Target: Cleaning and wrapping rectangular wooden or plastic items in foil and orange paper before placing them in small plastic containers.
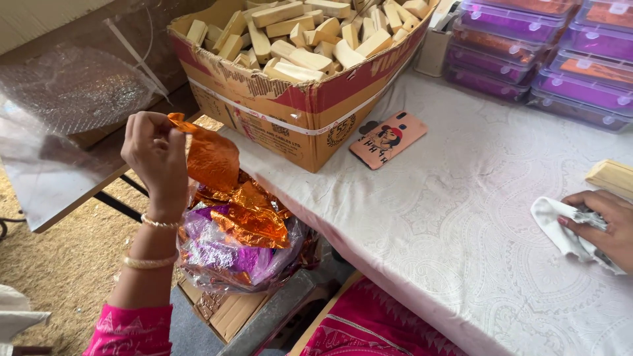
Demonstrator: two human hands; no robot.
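My left hand is raised at the left and pinches the top of a shiny orange foil sheet, which hangs down from my fingers. Below it sits a plastic bag stuffed with orange and purple foil sheets. My right hand rests on the white tablecloth at the right edge, closed on a white cloth with something silvery crumpled in it. A pale wooden block lies just beyond that hand.
A large cardboard box full of wooden blocks stands at the table's far left corner. A phone in a pink case lies beside it. Stacked purple lidded containers fill the far right. A bubble-wrap sheet lies at the left.
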